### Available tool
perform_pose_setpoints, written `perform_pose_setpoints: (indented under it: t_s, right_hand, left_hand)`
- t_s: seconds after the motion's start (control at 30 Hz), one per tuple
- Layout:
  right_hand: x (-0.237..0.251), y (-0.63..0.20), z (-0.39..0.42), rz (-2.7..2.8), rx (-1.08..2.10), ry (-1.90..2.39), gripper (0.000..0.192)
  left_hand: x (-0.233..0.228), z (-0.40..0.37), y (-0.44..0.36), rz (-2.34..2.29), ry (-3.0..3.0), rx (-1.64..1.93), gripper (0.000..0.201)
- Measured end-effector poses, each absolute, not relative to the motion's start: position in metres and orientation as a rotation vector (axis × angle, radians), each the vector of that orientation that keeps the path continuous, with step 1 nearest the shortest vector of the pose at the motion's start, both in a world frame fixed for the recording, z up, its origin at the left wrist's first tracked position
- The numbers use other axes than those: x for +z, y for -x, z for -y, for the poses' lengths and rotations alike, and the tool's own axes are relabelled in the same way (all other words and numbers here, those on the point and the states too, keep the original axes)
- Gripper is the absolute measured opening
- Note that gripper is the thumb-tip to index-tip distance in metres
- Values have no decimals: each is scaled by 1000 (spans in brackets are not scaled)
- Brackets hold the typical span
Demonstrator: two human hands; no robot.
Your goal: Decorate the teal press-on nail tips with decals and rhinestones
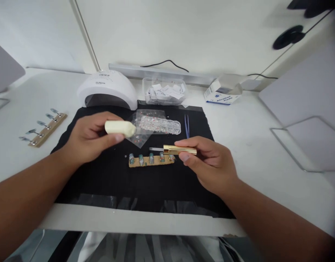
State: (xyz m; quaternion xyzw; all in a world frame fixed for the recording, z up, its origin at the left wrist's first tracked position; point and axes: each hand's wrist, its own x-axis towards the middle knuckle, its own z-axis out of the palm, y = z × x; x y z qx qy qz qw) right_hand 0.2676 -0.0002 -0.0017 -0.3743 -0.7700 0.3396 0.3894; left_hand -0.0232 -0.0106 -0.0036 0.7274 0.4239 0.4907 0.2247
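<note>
My left hand (pixel 87 137) is closed around a cream-coloured bottle (pixel 118 128), held tilted on its side above the mat with its narrow end to the right. In my right hand (pixel 212 162) is a gold-handled brush (pixel 179 149), its thin tip pointing left. The brush and bottle are apart. Just below the brush lies a tan strip (pixel 149 163) bearing several decorated false nails (pixel 151 158) in green and white. Behind them are a clear compartment box (pixel 167 125) of small gems and a clear plastic sheet (pixel 140 140). Blue tweezers (pixel 187 125) lie near my right hand.
A black mat (pixel 102 185) covers the table's middle. At the back stand a white nail lamp (pixel 108 85), a clear tub (pixel 165 91) of white packets and an open alcohol pad box (pixel 223 95). Another strip (pixel 51 131) with false nails on stands lies at left.
</note>
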Motion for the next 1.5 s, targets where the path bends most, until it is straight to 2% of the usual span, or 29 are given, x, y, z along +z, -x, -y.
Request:
perform_pose_setpoints:
  t_s: [0.13, 0.3, 0.6, 1.03, 1.5]
  right_hand:
    - [-4, -259, 3, 2209, 631, 755, 13]
    - [0, -253, 5, 2305, 422, 577, 12]
    - [26, -237, -5, 2285, 870, 783, 12]
    - [22, -229, -13, 2390, 684, 744, 9]
    - [26, -253, -25, 2319, 707, 901, 11]
  left_hand:
    - [-13, -3, 31, -1179, -1643, 1509, 12]
    - [-12, -3, 19, -1251, -1614, 1444, 16]
    - [-14, -9, 28, -1307, -1649, 1343, 26]
    - [-14, -7, 37, -1351, -1854, 1195, 20]
    - [-14, -6, 38, -1492, -1926, 1155, 19]
